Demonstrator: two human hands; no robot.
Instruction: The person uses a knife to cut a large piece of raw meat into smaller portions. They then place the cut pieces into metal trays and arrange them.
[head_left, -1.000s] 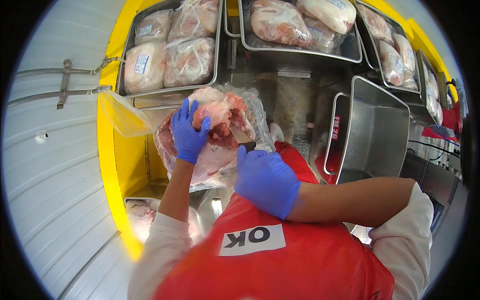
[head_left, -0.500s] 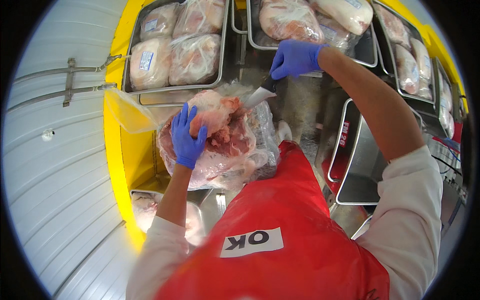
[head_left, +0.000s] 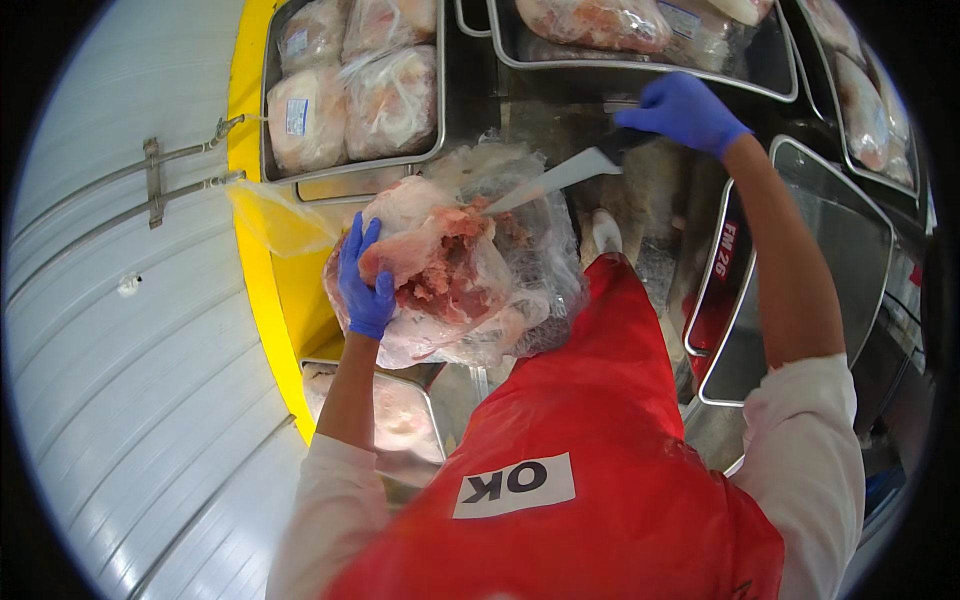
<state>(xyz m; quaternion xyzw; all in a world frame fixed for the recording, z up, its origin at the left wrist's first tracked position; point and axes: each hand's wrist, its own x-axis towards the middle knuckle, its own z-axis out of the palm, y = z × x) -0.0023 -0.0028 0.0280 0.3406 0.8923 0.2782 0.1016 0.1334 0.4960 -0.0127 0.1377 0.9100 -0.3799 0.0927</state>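
Observation:
A large piece of raw pink meat [head_left: 445,270] lies in crumpled clear plastic wrap [head_left: 545,270] left of centre. My left hand [head_left: 368,280], in a blue glove, grips the meat's left side with fingers curved over it. My right hand [head_left: 685,115], also gloved in blue, is raised at the upper right, closed on the dark handle of a knife [head_left: 570,172]. The long pale blade slants down toward the upper right of the meat, its tip at the meat.
Steel trays of bagged meat [head_left: 438,150] [head_left: 640,62] line the back and upper right. An empty-looking steel tub [head_left: 820,250] stands at right, another tray [head_left: 428,420] lower left. A yellow frame [head_left: 250,220], wall pipes [head_left: 180,185] and my red apron [head_left: 560,400] are also in view.
My right hand has risen up and to the right from beside the meat, exposing the blade. My left hand stays on the meat. The view has shifted slightly.

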